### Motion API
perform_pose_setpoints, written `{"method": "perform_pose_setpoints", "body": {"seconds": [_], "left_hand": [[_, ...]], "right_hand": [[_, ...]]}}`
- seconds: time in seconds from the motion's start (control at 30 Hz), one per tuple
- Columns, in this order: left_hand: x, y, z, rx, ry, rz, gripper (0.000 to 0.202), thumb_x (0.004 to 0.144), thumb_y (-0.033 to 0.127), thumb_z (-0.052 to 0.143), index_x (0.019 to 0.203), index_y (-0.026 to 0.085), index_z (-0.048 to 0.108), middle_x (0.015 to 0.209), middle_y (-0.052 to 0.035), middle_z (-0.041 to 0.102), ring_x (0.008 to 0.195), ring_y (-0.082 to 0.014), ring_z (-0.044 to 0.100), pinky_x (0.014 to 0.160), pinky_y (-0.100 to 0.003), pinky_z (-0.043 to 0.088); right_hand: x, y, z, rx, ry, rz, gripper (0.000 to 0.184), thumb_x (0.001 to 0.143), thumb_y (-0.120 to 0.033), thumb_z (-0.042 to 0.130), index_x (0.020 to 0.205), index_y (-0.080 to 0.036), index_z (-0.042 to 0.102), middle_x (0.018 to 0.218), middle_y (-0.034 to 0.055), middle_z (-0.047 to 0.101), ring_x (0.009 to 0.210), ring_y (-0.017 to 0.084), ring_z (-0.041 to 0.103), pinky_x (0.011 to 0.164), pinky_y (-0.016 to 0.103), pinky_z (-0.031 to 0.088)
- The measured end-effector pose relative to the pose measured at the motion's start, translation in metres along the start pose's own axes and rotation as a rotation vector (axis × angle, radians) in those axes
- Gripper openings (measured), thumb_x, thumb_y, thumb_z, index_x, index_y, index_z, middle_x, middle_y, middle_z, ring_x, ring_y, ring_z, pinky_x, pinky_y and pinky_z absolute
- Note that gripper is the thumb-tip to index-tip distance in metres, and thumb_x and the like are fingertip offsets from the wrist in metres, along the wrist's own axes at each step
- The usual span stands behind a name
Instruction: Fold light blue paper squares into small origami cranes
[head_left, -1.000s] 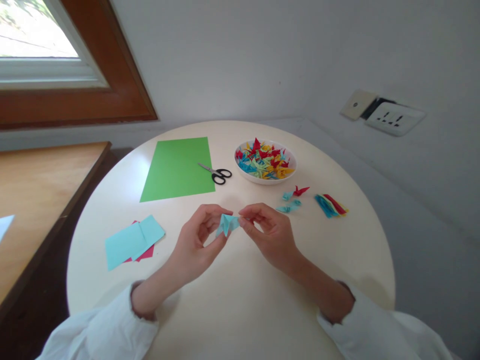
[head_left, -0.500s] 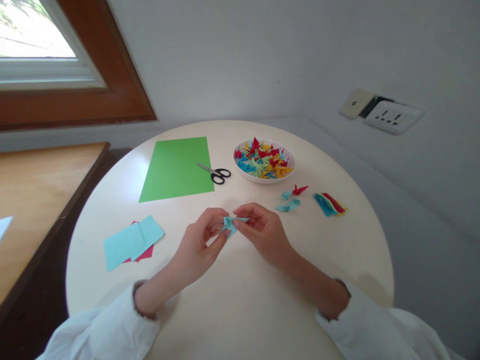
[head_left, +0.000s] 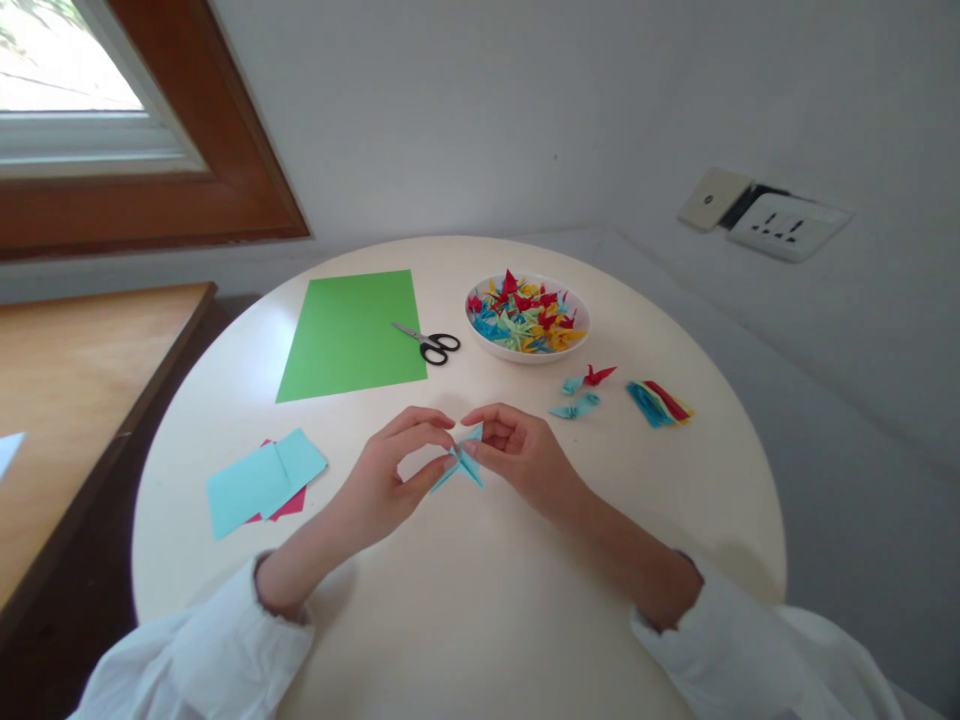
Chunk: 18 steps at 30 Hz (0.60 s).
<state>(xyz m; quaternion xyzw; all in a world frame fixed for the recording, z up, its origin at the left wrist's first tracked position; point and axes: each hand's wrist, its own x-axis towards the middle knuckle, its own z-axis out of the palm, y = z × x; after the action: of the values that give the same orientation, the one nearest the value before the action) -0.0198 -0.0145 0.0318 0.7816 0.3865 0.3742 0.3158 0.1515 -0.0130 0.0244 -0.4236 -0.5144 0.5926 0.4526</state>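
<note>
Between my hands, above the white round table [head_left: 420,620], is a small light-blue folded paper [head_left: 469,466] with narrow points that spread downward and one that rises. My left hand [head_left: 397,470] pinches its left side between thumb and fingers. On its right side, my right hand [head_left: 521,450] grips it with thumb and curled fingers. The fingertips hide the middle of the folds. Just beyond my right hand lie light-blue folded paper pieces [head_left: 576,407] and a red paper crane [head_left: 599,376].
A white bowl [head_left: 495,350] holds many colourful paper cranes. Scissors [head_left: 435,346] rest partly on a green sheet [head_left: 345,340]. Light-blue paper squares [head_left: 251,490] overlap a red sheet [head_left: 291,507] at left. Folded coloured strips [head_left: 660,403] lie at right, near a wall socket [head_left: 784,227].
The light-blue folded paper has been turned in my fingers; its narrow points now stick out downward and upward. The fingers of my left hand have lifted and spread a little.
</note>
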Motion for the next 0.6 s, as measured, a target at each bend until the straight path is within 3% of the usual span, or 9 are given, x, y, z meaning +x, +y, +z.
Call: {"method": "perform_pose_setpoints", "body": {"seconds": [0.23, 0.43, 0.6], "left_hand": [[0.0017, -0.0016, 0.0032, -0.166, 0.085, -0.062, 0.005, 0.078, 0.022, 0.056, 0.079, 0.018, 0.059, 0.084, -0.0066, 0.057, 0.082, -0.0166, 0.055, 0.075, -0.031, 0.046], [0.0039, 0.0039, 0.0062, -0.382, 0.212, -0.231, 0.015, 0.073, 0.030, 0.063, 0.073, 0.016, 0.056, 0.071, -0.0022, 0.055, 0.067, -0.0120, 0.052, 0.063, -0.024, 0.045], [0.0042, 0.0061, 0.0080, -0.395, 0.212, -0.237, 0.015, 0.071, 0.029, 0.065, 0.072, 0.015, 0.059, 0.071, -0.0025, 0.056, 0.067, -0.0123, 0.053, 0.062, -0.024, 0.044]], "right_hand": [[-0.0008, 0.0007, -0.0013, 0.033, 0.003, -0.053, 0.030, 0.068, -0.038, 0.065, 0.090, -0.019, 0.058, 0.071, 0.0004, 0.063, 0.067, 0.012, 0.060, 0.064, 0.026, 0.048], [-0.0055, 0.0009, 0.0003, -0.116, 0.003, -0.168, 0.026, 0.070, -0.031, 0.065, 0.093, -0.019, 0.060, 0.091, 0.0054, 0.066, 0.081, 0.015, 0.061, 0.072, 0.029, 0.048], [-0.0066, 0.0026, 0.0040, -0.325, 0.079, -0.239, 0.010, 0.073, -0.027, 0.061, 0.077, -0.018, 0.064, 0.073, 0.0020, 0.066, 0.070, 0.014, 0.059, 0.067, 0.028, 0.047]]}}
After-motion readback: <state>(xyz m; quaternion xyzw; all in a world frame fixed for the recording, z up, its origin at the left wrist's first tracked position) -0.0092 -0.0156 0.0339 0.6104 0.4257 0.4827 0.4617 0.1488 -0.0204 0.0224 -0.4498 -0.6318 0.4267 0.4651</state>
